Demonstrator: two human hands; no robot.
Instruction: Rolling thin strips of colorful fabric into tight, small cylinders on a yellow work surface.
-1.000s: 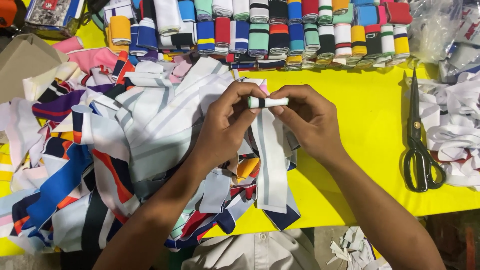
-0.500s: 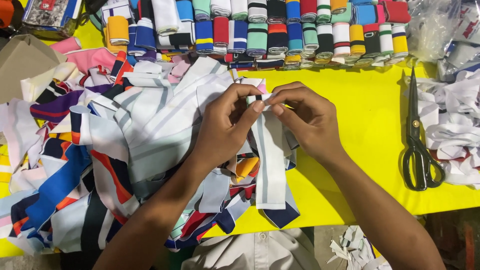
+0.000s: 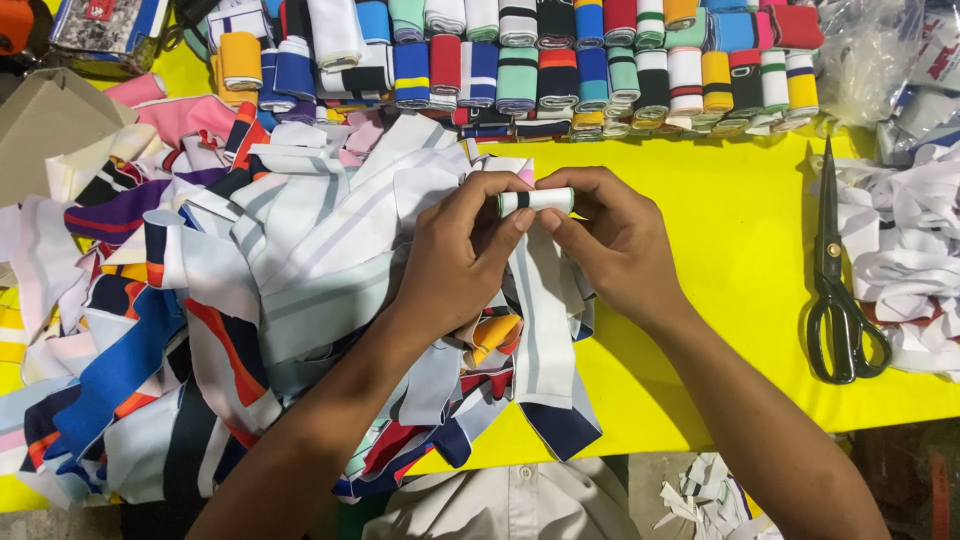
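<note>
Head view — both hands (image 3: 545,240) pinch a small, seemingly rolled strip (image 3: 537,201).

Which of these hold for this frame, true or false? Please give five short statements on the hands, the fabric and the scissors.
1. Both hands, left hand and right hand, hold a small white fabric roll. True.
2. The scissors lie in the right hand. False: they lie on the yellow table, apart from it.
3. A pile of striped fabric strips lies under the left forearm. True.
4. The finished rolls sit along the near table edge. False: they line the far edge.
5. The scissors have red handles. False: black.
</note>
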